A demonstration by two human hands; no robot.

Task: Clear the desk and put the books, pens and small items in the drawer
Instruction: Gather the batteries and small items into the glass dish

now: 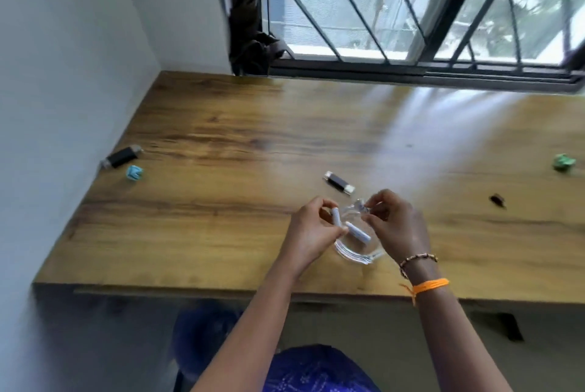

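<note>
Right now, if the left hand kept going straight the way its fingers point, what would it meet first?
Probably the right hand, just across the glass dish; the left hand holds a white cylinder between them. Depth is unclear.

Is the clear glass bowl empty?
No. One white cylinder lies inside the clear glass bowl; the left hand pinches another.

One head-worn wide-angle view looks forward and steeply down, close above the hands (357,227). The counter (221,144) spreads beyond and to both sides of them, with a window (411,5) farther ahead.
</note>
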